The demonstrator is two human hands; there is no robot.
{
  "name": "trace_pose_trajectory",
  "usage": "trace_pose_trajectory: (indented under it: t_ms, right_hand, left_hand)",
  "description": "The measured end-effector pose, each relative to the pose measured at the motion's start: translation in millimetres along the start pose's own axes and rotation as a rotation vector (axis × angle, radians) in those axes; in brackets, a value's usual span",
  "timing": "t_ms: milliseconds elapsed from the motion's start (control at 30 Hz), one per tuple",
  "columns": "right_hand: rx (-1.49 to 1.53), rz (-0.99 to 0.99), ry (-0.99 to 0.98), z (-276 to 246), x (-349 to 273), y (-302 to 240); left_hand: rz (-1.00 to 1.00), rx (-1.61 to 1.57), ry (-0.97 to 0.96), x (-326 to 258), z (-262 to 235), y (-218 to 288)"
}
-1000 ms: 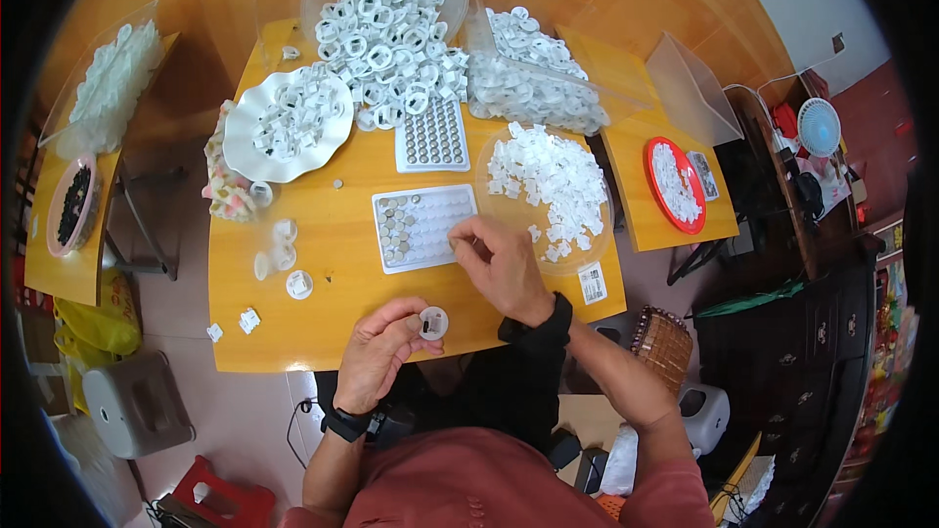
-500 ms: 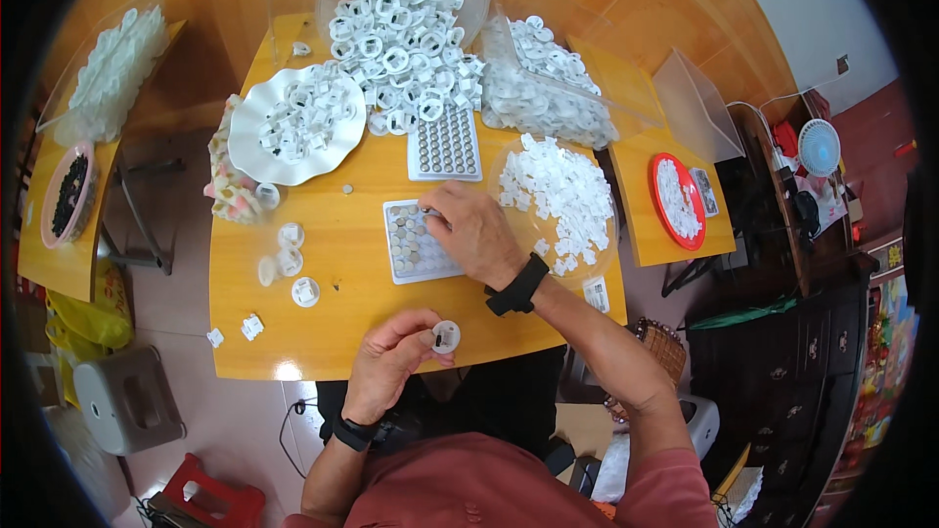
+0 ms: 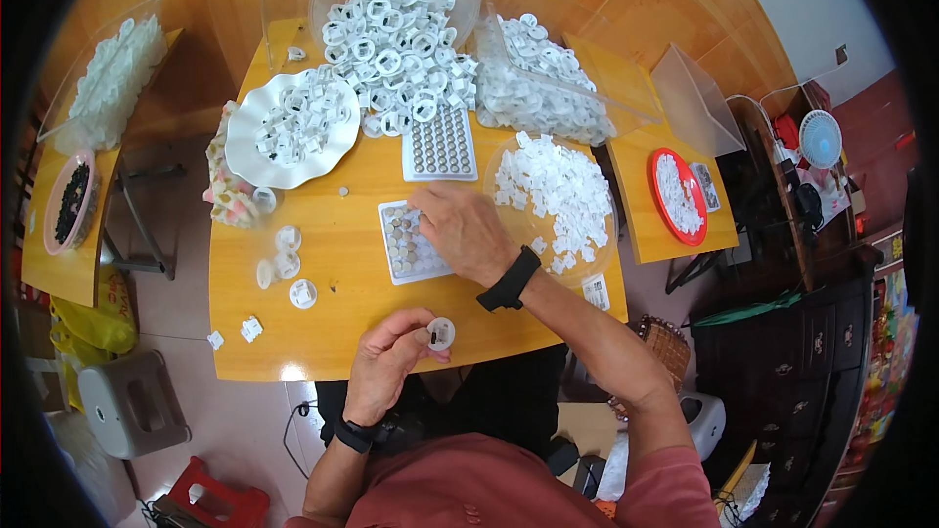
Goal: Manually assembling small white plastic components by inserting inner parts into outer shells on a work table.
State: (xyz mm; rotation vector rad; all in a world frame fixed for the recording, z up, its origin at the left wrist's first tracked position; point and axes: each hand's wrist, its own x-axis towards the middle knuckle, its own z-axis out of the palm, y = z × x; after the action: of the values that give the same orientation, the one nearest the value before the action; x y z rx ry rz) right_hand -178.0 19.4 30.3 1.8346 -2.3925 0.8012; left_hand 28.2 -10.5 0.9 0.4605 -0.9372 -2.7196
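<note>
My left hand (image 3: 389,360) is at the near edge of the yellow wooden table (image 3: 333,332), pinching a small white round plastic ring (image 3: 441,333) between thumb and fingers. My right hand (image 3: 465,231), with a black wrist band, reaches forward and rests its fingertips on a white tray of small round metal discs (image 3: 403,246); whether a disc is pinched cannot be told. A second full tray of discs (image 3: 439,143) lies just beyond it.
A big heap of white rings (image 3: 391,39) fills the far table, with a white scalloped plate (image 3: 291,125) on the left and a clear dish of small white clips (image 3: 558,191) on the right. A few loose rings (image 3: 286,264) lie at the left. A red plate (image 3: 675,194) sits on a side table.
My right hand has shifted left across the disc tray. My left hand has lifted the ring slightly toward me.
</note>
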Motion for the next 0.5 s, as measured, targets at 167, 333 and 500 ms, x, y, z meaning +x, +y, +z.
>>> trace_pose_trajectory:
  t_ms: [167, 333, 500]
  right_hand:
    - [-0.032, 0.071, 0.100, 1, 1, 5]
    - [0.016, 0.125, 0.127, -2, -5, 3]
    - [0.599, 0.398, 0.045, -17, -24, -10]
  left_hand:
    - [0.013, 0.007, 0.013, -1, 0, 0]
    - [0.020, 0.009, 0.020, -1, 1, -1]
    - [0.037, -0.017, 0.027, -1, -1, -3]
